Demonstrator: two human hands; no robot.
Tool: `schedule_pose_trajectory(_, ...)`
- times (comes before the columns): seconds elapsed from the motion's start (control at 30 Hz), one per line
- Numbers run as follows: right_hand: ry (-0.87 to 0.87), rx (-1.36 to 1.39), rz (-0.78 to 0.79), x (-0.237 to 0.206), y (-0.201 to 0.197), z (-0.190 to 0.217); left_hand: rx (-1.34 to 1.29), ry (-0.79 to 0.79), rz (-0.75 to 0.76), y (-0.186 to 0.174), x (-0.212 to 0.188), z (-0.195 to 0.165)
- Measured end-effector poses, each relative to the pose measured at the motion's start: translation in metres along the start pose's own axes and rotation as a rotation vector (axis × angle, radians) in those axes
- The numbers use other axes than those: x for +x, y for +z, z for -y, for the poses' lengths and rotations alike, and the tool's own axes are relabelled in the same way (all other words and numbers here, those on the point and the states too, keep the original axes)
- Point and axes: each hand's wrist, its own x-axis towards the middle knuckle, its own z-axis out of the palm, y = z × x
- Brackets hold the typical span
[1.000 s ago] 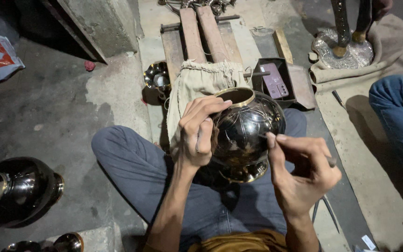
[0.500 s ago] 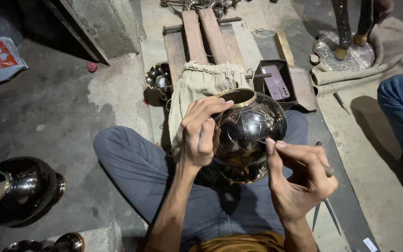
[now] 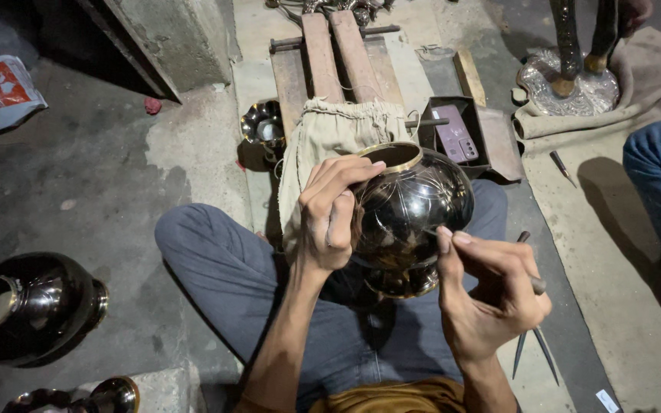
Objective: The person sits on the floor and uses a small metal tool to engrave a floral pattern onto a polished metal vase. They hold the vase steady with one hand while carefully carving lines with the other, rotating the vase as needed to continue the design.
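The person is sitting cross-legged on the floor (image 3: 101,176) and cradling a dark, polished metal pot (image 3: 411,210) in the lap, tipped so its brass-rimmed mouth is facing away and its rounded belly is turning up toward the eyes. The left hand (image 3: 330,210) is wrapping over the pot's near-left shoulder, fingers spread and pressing, apparently to keep the round body from rolling. The right hand (image 3: 491,294) is pinching a thin pointed tool (image 3: 533,281) like a pen, its tip seeming to meet the pot's lower right side. Beyond the left hand a cloth bag (image 3: 327,141) is lying, perhaps as padding. Just right of the right hand, two spare spikes (image 3: 533,353) are lying within reach.
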Motion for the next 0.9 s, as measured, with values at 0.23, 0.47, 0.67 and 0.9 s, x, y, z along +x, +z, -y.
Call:
schedule_pose_trajectory(0.23,-0.014,0.041,-0.016,-0.004,0.003,-0.003,-0.009,0.016,-0.007,0.001,-0.001,0.003)
schedule_pose_trajectory(0.47,0.012,-0.005,-0.033,-0.005,0.003,0.002,-0.006,0.006,0.000,0.000,-0.001,0.002)
schedule_pose_trajectory(0.67,-0.052,0.013,-0.046,-0.009,0.006,0.001,-0.012,-0.009,-0.003,0.001,-0.001,0.002)
schedule_pose_trajectory(0.9,-0.055,-0.030,-0.047,-0.011,0.005,-0.003,-0.024,0.010,0.002,0.001,-0.001,0.003)
